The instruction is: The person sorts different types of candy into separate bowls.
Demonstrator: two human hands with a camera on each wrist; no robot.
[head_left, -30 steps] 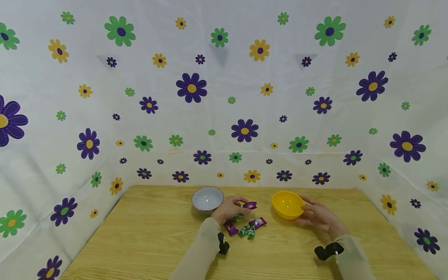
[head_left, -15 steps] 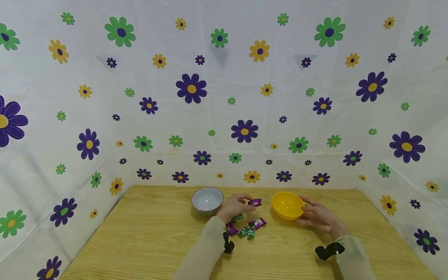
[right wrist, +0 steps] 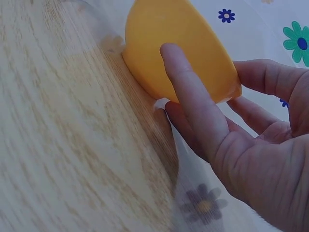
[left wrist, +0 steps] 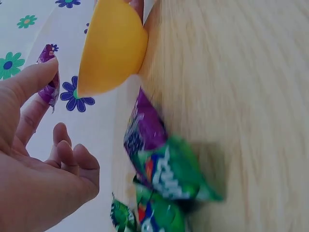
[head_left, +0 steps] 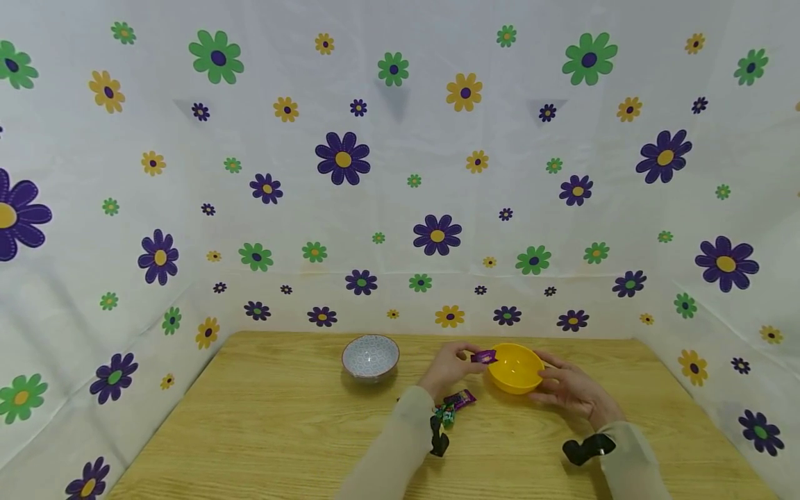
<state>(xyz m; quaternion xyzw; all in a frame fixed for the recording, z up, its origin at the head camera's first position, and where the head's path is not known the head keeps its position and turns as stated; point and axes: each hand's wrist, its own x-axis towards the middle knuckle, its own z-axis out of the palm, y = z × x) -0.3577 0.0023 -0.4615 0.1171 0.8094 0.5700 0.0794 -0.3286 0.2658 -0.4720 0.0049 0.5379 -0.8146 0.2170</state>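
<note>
While a white cloth printed with flowers (head_left: 400,139) hangs behind and at both sides, we see a wooden desk (head_left: 269,417) below it. Toward its far edge stands a patterned grey bowl (head_left: 371,357), apart from a yellow bowl (head_left: 515,382) to its right. At the yellow bowl's right side we find the right hand (head_left: 570,389) holding it, thumb along the outer wall. Opposite, the left hand (head_left: 448,368) has its thumb and forefinger pinched narrowly on a purple candy (head_left: 484,357); its other fingers bend loosely, clear of it. We see that candy between the fingers' ends, raised off the desk beside the yellow bowl's left rim. Below, a second purple candy (head_left: 461,399) lies next to green candies (head_left: 446,417), partly hidden by the left sleeve (head_left: 396,437).
</note>
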